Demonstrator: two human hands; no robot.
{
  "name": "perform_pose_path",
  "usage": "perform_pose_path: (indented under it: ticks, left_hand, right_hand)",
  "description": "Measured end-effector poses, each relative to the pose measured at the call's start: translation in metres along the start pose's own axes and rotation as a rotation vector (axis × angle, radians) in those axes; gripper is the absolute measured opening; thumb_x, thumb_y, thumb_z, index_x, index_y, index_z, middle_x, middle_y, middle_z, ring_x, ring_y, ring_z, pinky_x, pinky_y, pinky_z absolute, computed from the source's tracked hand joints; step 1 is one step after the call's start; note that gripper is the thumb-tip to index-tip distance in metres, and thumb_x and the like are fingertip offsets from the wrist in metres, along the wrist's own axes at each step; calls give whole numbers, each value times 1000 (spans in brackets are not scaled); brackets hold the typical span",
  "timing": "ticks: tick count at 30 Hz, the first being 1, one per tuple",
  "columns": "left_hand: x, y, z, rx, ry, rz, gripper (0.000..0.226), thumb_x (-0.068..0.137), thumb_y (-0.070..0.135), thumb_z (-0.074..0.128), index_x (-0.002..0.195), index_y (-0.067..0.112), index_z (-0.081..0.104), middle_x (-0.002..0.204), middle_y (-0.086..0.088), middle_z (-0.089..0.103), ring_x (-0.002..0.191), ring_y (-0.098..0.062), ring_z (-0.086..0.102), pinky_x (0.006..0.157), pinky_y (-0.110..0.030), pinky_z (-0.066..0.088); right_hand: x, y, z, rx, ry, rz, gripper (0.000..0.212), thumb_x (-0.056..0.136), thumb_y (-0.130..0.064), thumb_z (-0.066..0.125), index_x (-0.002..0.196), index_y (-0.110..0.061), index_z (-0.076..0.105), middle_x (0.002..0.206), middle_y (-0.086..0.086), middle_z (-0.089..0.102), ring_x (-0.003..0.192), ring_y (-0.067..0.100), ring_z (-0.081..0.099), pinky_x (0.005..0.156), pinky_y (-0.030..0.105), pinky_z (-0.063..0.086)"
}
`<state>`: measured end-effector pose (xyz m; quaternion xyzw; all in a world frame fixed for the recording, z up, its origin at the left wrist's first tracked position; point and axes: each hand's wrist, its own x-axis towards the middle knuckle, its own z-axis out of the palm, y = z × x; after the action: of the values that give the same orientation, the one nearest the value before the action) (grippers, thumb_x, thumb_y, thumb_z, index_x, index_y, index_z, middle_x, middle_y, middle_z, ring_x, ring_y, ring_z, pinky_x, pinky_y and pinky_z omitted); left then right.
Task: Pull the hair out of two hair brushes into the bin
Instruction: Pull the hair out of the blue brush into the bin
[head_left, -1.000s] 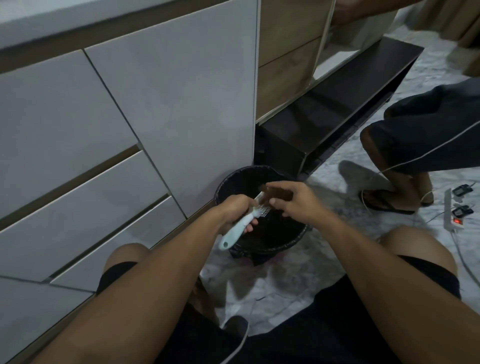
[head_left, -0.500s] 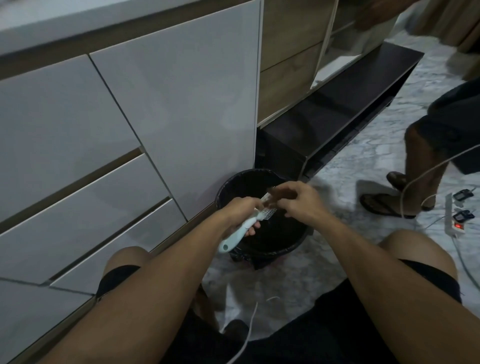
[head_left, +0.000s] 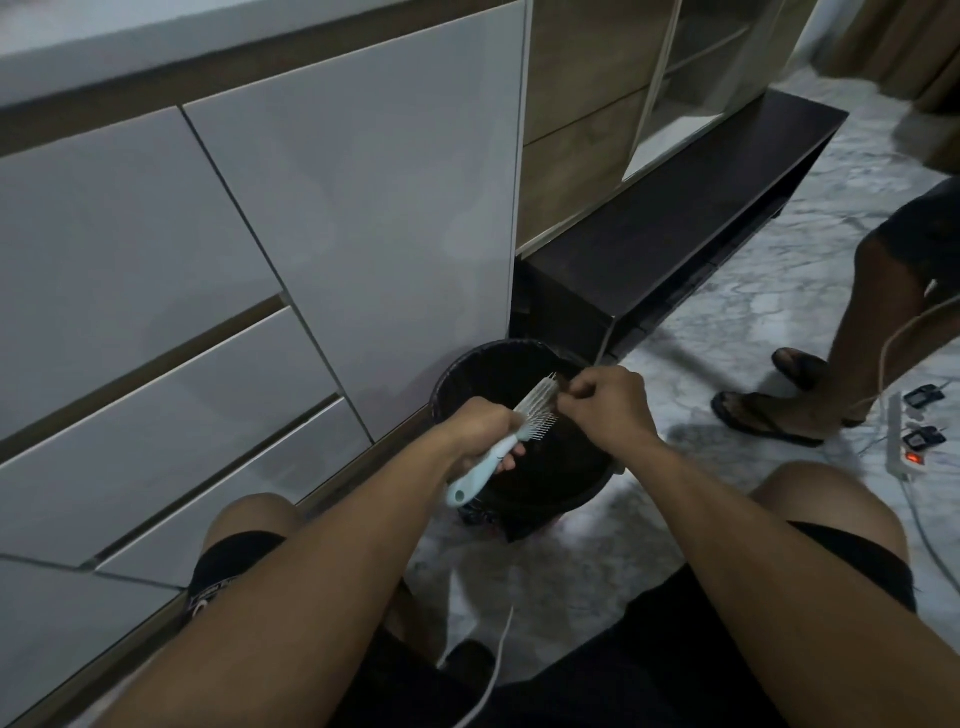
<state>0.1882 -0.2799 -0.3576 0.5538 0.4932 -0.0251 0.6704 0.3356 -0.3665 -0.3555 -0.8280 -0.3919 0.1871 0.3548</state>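
While the left hand (head_left: 480, 434) grips the brush (head_left: 511, 431) handle above the bin (head_left: 452, 384), the right hand (head_left: 608, 410) pinches at its bristles (hair too dim to confirm); next, pull clear and drop.

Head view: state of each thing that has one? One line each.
hair brush: held over the bin, bristles facing right
left hand: shut on the brush handle
right hand: pinching at the bristles near the brush tip
bin: open, upright on the floor
power strip: switch lit red
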Motion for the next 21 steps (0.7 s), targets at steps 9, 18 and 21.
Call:
perform_pose_path:
  ticks: [9,18,21]
  left_hand:
    - [0,1,0,36,67,74,27,92,17,57,107,-3,66,75,-12,63,49,-16,55,47,-27,45]
    - [1,-7,-9,-1,90,80,30,97,19,53,115,-3,63,75,-11,64,49,-16,53,51,-29,44]
    - [0,-8,-15,-4,114,53,31,96,17,52,114,-6,62,73,-11,63,48,-17,53,50,-29,44]
  right_hand:
    - [-1,2,9,261,-190,27,40,72,-19,79,111,-25,72,102,-8,69,93,12,68,76,36,61]
    - [16,11,4,107,95,144,18,71,-15,76,59,-21,64,63,2,68,67,21,68,65,31,57]
    - [20,19,-1,152,159,188,16,72,-10,66,65,-23,59,72,3,69,71,25,70,66,37,59]
